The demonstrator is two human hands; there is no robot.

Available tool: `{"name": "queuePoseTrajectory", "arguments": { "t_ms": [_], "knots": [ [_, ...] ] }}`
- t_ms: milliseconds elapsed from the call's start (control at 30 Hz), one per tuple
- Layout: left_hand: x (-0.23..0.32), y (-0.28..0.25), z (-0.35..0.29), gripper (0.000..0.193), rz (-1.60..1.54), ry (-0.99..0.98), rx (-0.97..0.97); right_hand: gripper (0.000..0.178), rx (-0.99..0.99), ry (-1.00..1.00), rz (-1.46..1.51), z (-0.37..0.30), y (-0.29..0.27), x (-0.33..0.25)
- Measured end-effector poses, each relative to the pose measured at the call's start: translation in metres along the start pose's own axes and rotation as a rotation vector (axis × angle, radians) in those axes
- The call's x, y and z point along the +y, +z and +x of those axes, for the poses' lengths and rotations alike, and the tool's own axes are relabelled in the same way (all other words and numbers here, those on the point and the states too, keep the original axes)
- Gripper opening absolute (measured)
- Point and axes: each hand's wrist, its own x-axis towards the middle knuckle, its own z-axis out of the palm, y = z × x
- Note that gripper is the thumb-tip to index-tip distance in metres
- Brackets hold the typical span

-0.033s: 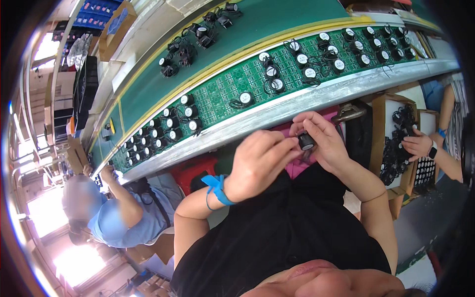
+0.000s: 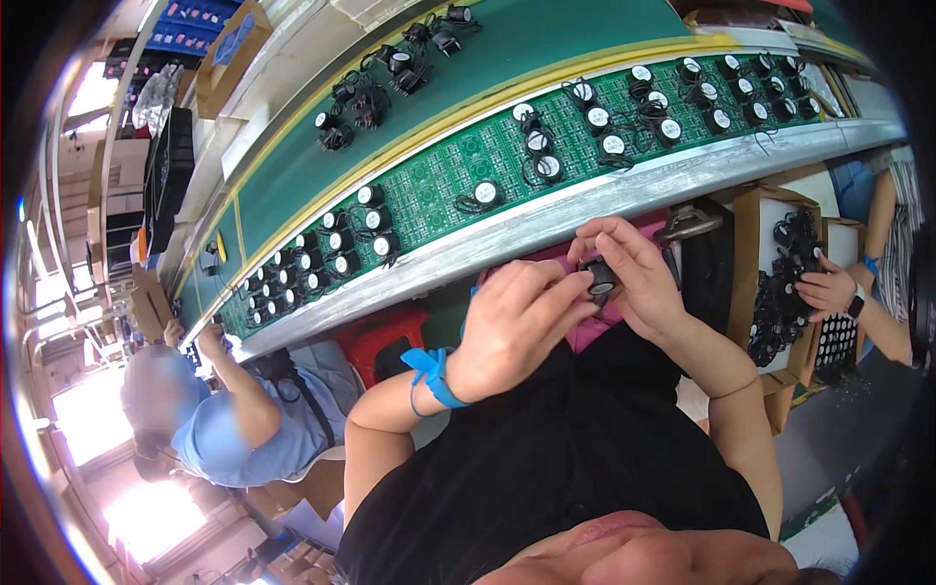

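Between my two hands, in front of the bench edge, is a black cylindrical buzzer (image 2: 601, 290) with a pale round end. My left hand (image 2: 517, 322), with a blue band at the wrist, pinches it from one side with thumb and fingertips. Around its other side curl the fingers of my right hand (image 2: 639, 278). Any lead on this piece is mostly hidden by my fingers. Beyond my hands, green circuit boards (image 2: 424, 190) lie in a long row. Many carry similar buzzers (image 2: 486, 192) with white round tops and coiled black leads.
A metal rail (image 2: 585, 207) edges the bench in front of me. Behind the boards, loose black parts (image 2: 361, 102) lie on a green surface. At right, another person's hand (image 2: 829, 290) reaches over a box (image 2: 746, 244) of black parts. At left sits a co-worker in blue (image 2: 234, 429).
My left hand has shifted slightly right, and the buzzer has turned a little between my fingers. At right, the other person's hand has moved slightly.
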Motion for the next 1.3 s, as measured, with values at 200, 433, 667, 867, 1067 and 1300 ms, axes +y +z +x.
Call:
{"name": "queuePoseTrajectory", "arguments": {
  "t_ms": [200, 433, 667, 867, 1067, 1300],
  "knots": [
    [0.021, -0.001, 0.002, 0.058, 0.009, -0.122, 0.021, 0.016, 0.063, -0.123, 0.058, 0.012, 0.017, 0.01],
    [-0.008, -0.004, 0.0, 0.047, 0.213, 0.007, 0.129, 0.016, -0.042, -0.022, 0.264, 0.014, 0.033, 0.003],
    [-0.062, -0.049, 0.047, 0.033, 0.188, -0.225, 0.184, 0.017, -0.053, -0.144, -0.037, 0.005, 0.014, -0.003],
    [-0.104, -0.046, 0.055, 0.028, 0.184, -0.449, -0.142, 0.015, -0.007, -0.092, 0.011, -0.008, -0.003, 0.003],
    [-0.102, -0.043, 0.06, 0.028, 0.21, -0.446, -0.244, 0.011, 0.004, -0.074, 0.069, -0.009, -0.017, 0.004],
    [-0.099, -0.042, 0.061, 0.025, 0.242, -0.44, -0.243, 0.011, 0.008, -0.017, 0.101, -0.011, -0.022, 0.007]
  ]
}}
